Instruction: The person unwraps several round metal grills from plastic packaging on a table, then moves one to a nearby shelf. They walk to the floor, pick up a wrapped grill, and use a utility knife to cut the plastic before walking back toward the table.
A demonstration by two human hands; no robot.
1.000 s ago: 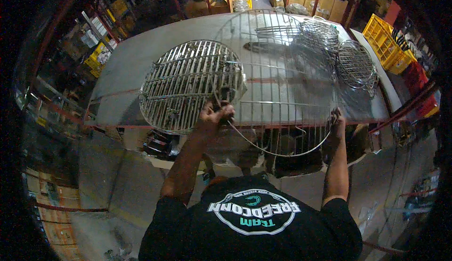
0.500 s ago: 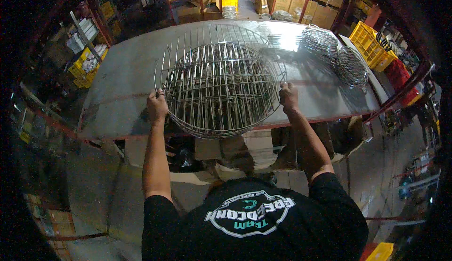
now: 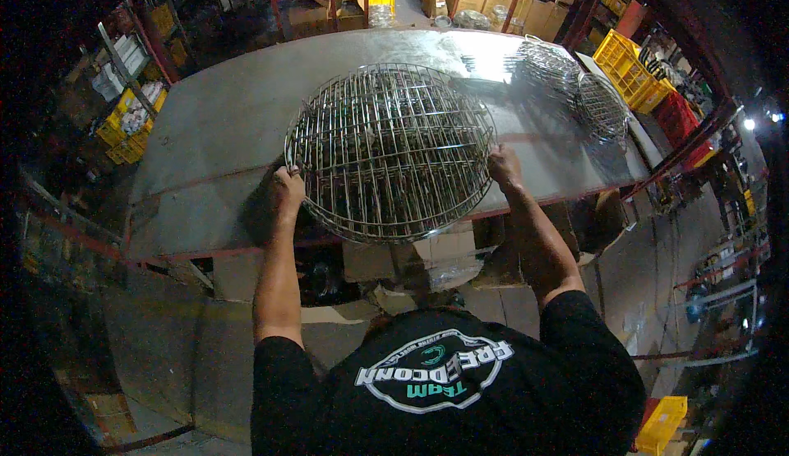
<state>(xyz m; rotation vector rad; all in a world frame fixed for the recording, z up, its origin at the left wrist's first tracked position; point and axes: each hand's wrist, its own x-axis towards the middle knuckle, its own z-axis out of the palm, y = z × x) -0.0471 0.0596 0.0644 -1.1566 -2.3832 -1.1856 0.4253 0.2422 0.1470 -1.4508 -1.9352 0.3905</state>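
Observation:
A round wire grill grate [image 3: 394, 131] lies nearly level on top of a stack of similar grates [image 3: 382, 232] at the table's front edge. My left hand [image 3: 288, 189] has its fingers closed round the left rim of the top grate. On the opposite side, my right hand [image 3: 505, 166] grips the rim too, its fingertips partly hidden behind the wire. Through the bars of the top grate, the crossing wires of the grates beneath show.
The grey metal table [image 3: 214, 111] extends left and behind the stack. Smaller wire racks [image 3: 546, 69] are piled at its far right, with another bundle of racks [image 3: 602, 106] alongside. Yellow crates [image 3: 629, 69] stand past the right edge. Cardboard boxes [image 3: 448, 259] sit below the front edge.
The top grate, which was raised and tilted with its far side off the stack, has come down onto it. My left hand has moved slightly right and nearer to me.

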